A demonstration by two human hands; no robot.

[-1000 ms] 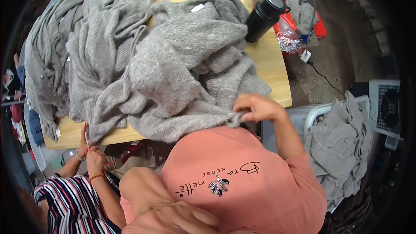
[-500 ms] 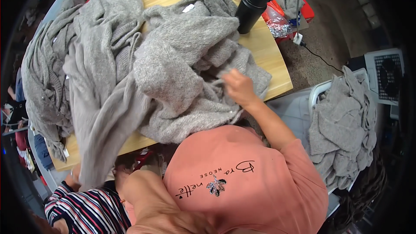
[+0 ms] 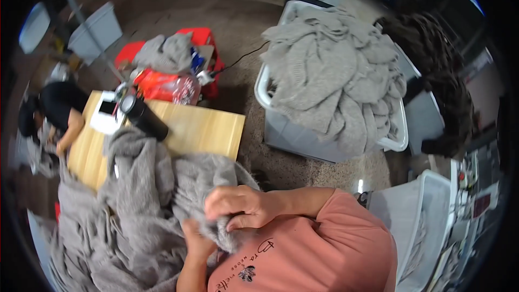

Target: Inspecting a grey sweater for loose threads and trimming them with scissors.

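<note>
A grey knit garment (image 3: 203, 176) is bunched up at the near edge of the table, close to my body. My right hand (image 3: 243, 205) grips its gathered end, fingers curled over the fabric and thumb beneath. Just left of and below it, my left hand (image 3: 198, 240) holds the same garment from the near side, thumb pointing up; cloth and blur hide part of its fingers. More grey knitwear (image 3: 135, 184) lies heaped to the left, with a small white tag on one piece.
A black bottle (image 3: 143, 116) stands on the wooden table (image 3: 216, 130), near white papers (image 3: 108, 113). A tub heaped with grey knits (image 3: 335, 75) is at the right. Red stools (image 3: 208, 43) carry bags and cloth. Another person (image 3: 59, 108) works at far left.
My view has swung right, bringing the tub towards the middle. Both hands have come together at the garment's near end; before, my right hand was over the pile and my left was low by the table edge.
</note>
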